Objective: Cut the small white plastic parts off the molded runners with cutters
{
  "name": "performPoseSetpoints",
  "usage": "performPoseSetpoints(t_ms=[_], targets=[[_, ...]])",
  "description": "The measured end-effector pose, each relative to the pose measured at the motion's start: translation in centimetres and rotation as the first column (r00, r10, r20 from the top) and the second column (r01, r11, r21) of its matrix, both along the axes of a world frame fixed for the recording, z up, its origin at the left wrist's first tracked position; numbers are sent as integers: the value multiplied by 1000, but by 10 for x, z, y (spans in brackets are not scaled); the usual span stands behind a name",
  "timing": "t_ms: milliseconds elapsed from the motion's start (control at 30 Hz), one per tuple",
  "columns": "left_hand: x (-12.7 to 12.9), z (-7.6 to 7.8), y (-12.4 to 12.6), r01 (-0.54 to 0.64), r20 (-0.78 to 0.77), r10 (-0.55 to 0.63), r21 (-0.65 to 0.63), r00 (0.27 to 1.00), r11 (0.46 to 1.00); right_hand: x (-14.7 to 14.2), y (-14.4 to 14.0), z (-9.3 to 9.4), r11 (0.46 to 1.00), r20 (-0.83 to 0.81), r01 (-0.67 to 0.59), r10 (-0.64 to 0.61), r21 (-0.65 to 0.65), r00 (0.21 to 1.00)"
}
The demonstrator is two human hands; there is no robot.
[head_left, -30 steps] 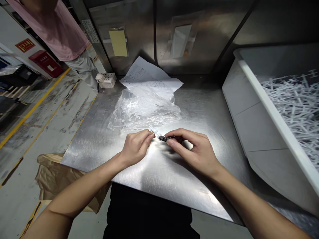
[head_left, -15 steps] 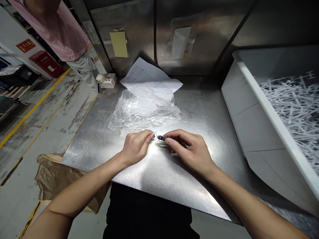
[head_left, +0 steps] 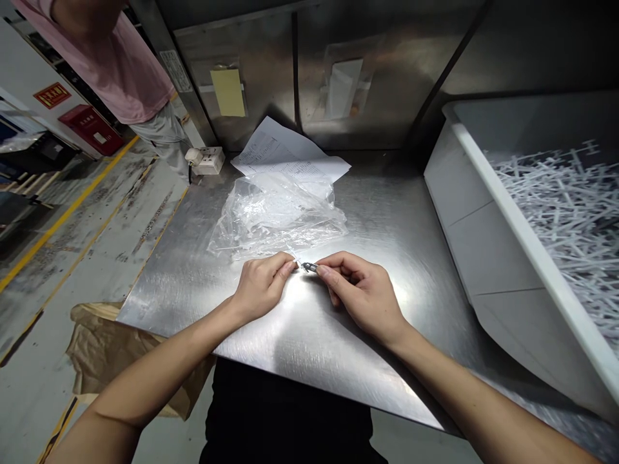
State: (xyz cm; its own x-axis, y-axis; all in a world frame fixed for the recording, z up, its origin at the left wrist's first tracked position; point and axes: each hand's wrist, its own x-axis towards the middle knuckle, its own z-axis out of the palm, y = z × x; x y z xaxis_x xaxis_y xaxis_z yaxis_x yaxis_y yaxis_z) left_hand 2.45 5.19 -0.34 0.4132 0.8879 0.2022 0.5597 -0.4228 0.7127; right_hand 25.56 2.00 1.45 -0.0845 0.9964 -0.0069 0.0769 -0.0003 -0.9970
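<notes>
My left hand (head_left: 264, 283) pinches a thin white plastic piece (head_left: 295, 255) between thumb and forefinger, over the steel table. Closed around a small dark metal tool (head_left: 309, 267) is my right hand (head_left: 362, 293); its exact kind is too small to make out. The tool's tip meets the white piece, or lies right against it, just right of my left fingertips. Behind both hands a crumpled clear plastic bag (head_left: 275, 212) lies on the steel table (head_left: 387, 206).
A large grey bin (head_left: 503, 219) full of thin white plastic pieces (head_left: 561, 200) stands at the right. Printed papers (head_left: 290, 151) and a power socket (head_left: 207, 160) lie at the back. A brown paper bag (head_left: 111, 348) is at lower left. A person in pink (head_left: 116, 71) stands beyond.
My right hand has shifted slightly left, bringing the dark tool closer to my left fingertips. The left hand holds nearly still. The view has tilted a little.
</notes>
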Motion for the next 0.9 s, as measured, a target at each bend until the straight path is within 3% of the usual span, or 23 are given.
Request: performPoseSetpoints(t_ms=[267,400,533,667,767,900], targets=[[-1,-1,1,15,27,-15,19,1000,1000,6,3,1,993,22,70,-72,90,997],[1,-1,0,49,42,-59,220,997,974,11,6,-2,980,59,123,-134,158,989],[4,4,0,52,68,-98,492,993,869,14,9,-7,963,68,169,-187,210,980],[-11,19,-7,4,33,-32,629,999,777,18,13,-10,932,60,268,-291,245,955],[-41,35,-20,-120,62,108,718,992,685,22,18,-14,902,10,323,-340,285,941],[-98,44,-41,-383,256,301,767,919,515,23,25,-20,879,-72,366,-362,305,929]])
